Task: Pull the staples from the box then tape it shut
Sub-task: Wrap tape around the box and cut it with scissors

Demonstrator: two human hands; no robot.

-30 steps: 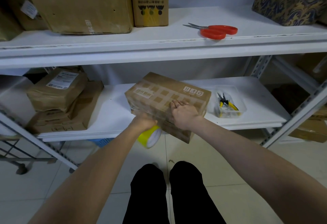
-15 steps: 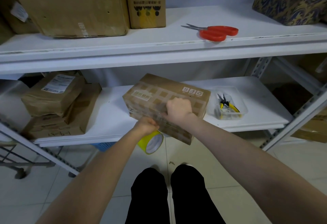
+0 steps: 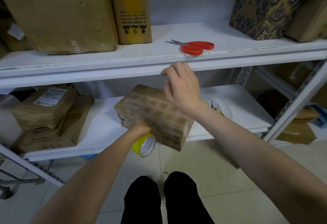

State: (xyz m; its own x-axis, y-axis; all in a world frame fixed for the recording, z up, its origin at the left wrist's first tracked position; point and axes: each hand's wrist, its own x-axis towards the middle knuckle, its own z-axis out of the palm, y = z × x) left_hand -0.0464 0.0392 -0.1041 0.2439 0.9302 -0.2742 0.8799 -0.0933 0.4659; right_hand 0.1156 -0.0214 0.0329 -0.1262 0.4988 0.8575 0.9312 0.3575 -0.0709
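A brown printed cardboard box (image 3: 155, 115) lies on the lower white shelf (image 3: 104, 128), its near corner jutting past the front edge. My left hand (image 3: 140, 128) grips a yellow tape roll (image 3: 144, 145) against the box's near side. My right hand (image 3: 180, 85) hovers in the air above the box, just below the upper shelf's edge, fingers loosely spread and holding nothing. Red-handled scissors (image 3: 194, 46) lie on the upper shelf (image 3: 123, 59), just above my right hand.
Pliers in a clear tray (image 3: 215, 106) sit right of the box, mostly hidden by my right forearm. Wrapped parcels (image 3: 47, 110) are stacked at the lower shelf's left. Large cartons (image 3: 60, 13) and a patterned box (image 3: 260, 9) stand on the upper shelf. Metal uprights (image 3: 290, 99) stand at right.
My right hand has left the top of the box and risen toward the upper shelf edge. My left hand and the tape roll stay against the box's near side.
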